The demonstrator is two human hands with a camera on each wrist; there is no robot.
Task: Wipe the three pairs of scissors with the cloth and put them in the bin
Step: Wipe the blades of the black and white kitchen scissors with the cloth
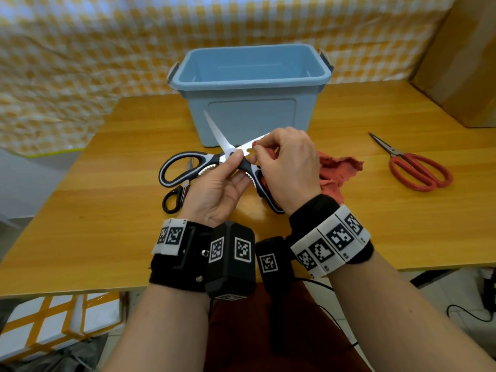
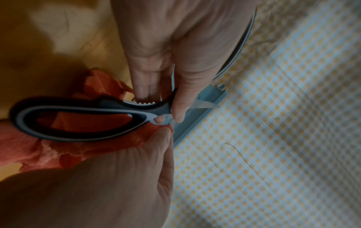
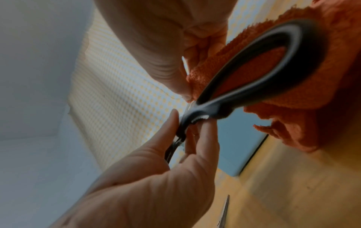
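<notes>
Large kitchen scissors (image 1: 188, 165) with black and grey handles are held above the table, blades spread apart. My left hand (image 1: 236, 159) grips them at the pivot, thumb on top. My right hand (image 1: 257, 151) pinches the red cloth (image 1: 338, 170) around the right-pointing blade; the rest of the cloth trails to the right. In the left wrist view the left hand (image 2: 162, 106) clamps the pivot, with the handle loop (image 2: 78, 108) over the cloth (image 2: 58, 151). The right wrist view shows the right hand (image 3: 187, 92) pinching cloth (image 3: 293, 95) at the blade root. The blue bin (image 1: 252, 103) stands just behind.
Red-handled scissors (image 1: 413, 167) lie shut on the wooden table (image 1: 375, 224) at the right. Small black-handled scissors (image 1: 174, 197) lie by my left wrist, partly hidden. A cardboard box (image 1: 467, 63) sits at the back right. A yellow checked sheet hangs behind.
</notes>
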